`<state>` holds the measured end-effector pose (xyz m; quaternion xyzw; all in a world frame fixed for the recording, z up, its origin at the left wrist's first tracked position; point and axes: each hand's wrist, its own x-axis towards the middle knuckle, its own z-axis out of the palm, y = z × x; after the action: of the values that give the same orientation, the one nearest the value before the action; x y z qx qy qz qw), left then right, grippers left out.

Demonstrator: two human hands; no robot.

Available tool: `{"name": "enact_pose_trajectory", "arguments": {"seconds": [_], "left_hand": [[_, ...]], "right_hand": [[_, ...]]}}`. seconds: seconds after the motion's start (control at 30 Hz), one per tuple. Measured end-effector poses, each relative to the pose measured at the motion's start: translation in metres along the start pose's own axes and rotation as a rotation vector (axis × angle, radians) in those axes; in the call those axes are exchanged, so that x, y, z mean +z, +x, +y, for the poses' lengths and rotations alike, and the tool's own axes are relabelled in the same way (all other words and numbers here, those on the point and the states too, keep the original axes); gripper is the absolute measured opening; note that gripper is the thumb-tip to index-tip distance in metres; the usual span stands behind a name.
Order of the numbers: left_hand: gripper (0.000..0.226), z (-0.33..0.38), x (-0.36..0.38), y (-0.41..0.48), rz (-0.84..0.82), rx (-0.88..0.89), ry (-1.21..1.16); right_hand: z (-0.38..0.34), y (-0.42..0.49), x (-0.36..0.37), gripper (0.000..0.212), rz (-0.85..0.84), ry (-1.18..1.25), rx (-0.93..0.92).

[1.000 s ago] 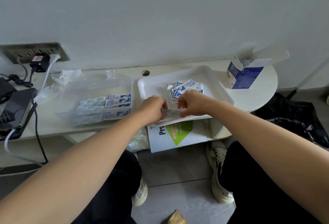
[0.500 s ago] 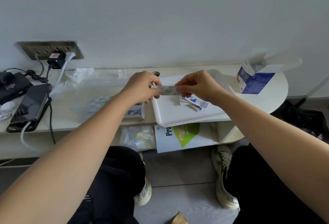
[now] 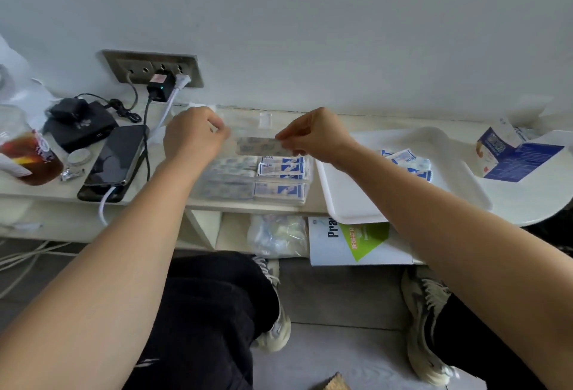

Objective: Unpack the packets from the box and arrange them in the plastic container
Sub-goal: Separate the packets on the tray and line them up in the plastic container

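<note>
At the far left edge a bottle of dark drink is cut off by the frame, its label too blurred to read. Right of it a dark phone lies flat with a white cable plugged in, below a wall socket. The left hand hovers left of centre, fingers curled toward the thumb. The stretch between its fingertips and the packet is smeared, so I cannot tell whether it holds anything. The packet hangs level in mid-frame above the plastic container, pinched at its right end by the thumb and fingertips of the right hand. The container's clear walls are hard to trace; rows of packets lie flat inside, the left ones washed out. Right of it a white tray overhangs the desk's front edge, with a few loose packets partly hidden behind the right forearm. At the far right sits the open blue and white box. Everything rests on a pale desk against a plain grey-white wall. A shelf beneath holds a crumpled clear bag and a white and green booklet, above a grey floor
</note>
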<state>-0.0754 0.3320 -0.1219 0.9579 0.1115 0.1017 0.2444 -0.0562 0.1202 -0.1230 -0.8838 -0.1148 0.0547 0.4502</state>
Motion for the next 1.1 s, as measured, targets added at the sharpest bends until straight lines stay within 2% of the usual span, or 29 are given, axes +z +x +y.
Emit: {"name": "enact_pose_trajectory", "arguments": {"seconds": [0.07,0.2,0.4,0.6,0.77,0.9,1.0,1.1], "left_hand": [[0.035,-0.018,0.001,0.005,-0.062,-0.079,0.096],[0.033,-0.023,0.002,0.008,-0.054,-0.100,0.112],[0.038,-0.028,0.002,0.011,-0.045,-0.111,0.106],[0.038,-0.026,0.004,0.009,-0.023,-0.109,0.144],[0.033,-0.011,0.001,0.006,0.028,-0.016,0.210],[0.021,0.022,0.009,0.001,0.037,0.124,0.077],[0.014,0.062,0.022,-0.008,-0.015,0.244,-0.027],[0.012,0.101,0.043,-0.018,-0.105,0.352,-0.118]], "right_hand": [[-0.014,0.006,0.018,0.017,-0.122,-0.032,0.020],[-0.031,0.010,0.048,0.018,-0.278,-0.119,0.047],[-0.031,0.015,0.074,0.019,-0.339,-0.311,0.082],[-0.029,0.020,0.075,0.024,-0.374,-0.378,0.050],[-0.034,0.015,0.055,0.018,-0.320,-0.237,-0.004],[-0.033,0.010,0.010,0.014,-0.207,-0.167,-0.028],[-0.010,0.001,-0.038,0.012,-0.061,-0.139,0.031],[0.032,-0.017,-0.079,0.010,0.025,-0.192,0.178]]}}
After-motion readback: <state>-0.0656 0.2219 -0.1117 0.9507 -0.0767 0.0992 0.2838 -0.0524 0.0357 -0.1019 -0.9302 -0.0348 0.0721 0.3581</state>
